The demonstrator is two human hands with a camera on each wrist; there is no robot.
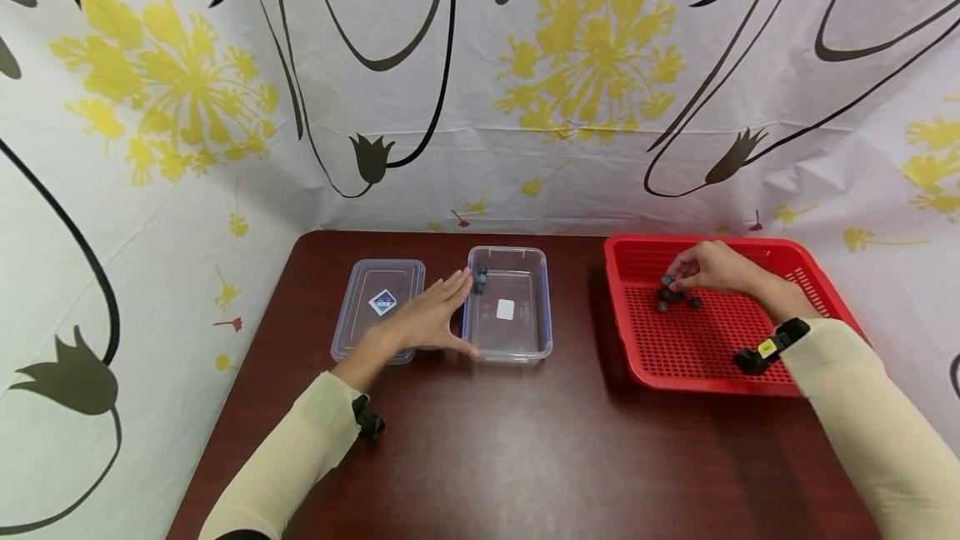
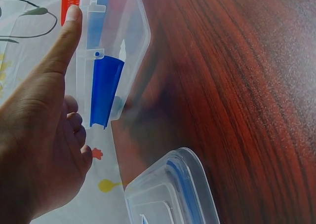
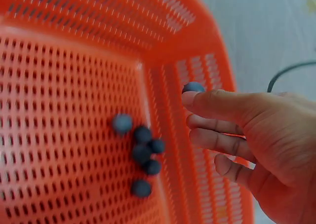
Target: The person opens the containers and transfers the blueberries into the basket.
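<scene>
My right hand (image 1: 712,266) pinches a blueberry (image 3: 193,87) between thumb and fingers, above the red basket. Below it, several more blueberries (image 3: 141,153) lie on the basket's floor, most of them clustered. At the table's middle stands a clear plastic container (image 1: 531,343) without its lid, a few blueberries (image 1: 480,280) along its left side. My left hand (image 1: 427,315), fingers extended, rests against the container's left edge. The left wrist view shows the thumb along the rim, near a blue side clip (image 2: 106,91).
A clear lid (image 1: 360,315) with a blue-and-white label lies left of the container, partly under my left forearm. The red perforated basket (image 1: 637,365) stands at the table's right. Behind the dark wooden table (image 1: 480,448) hangs a white flowered cloth (image 1: 465,107).
</scene>
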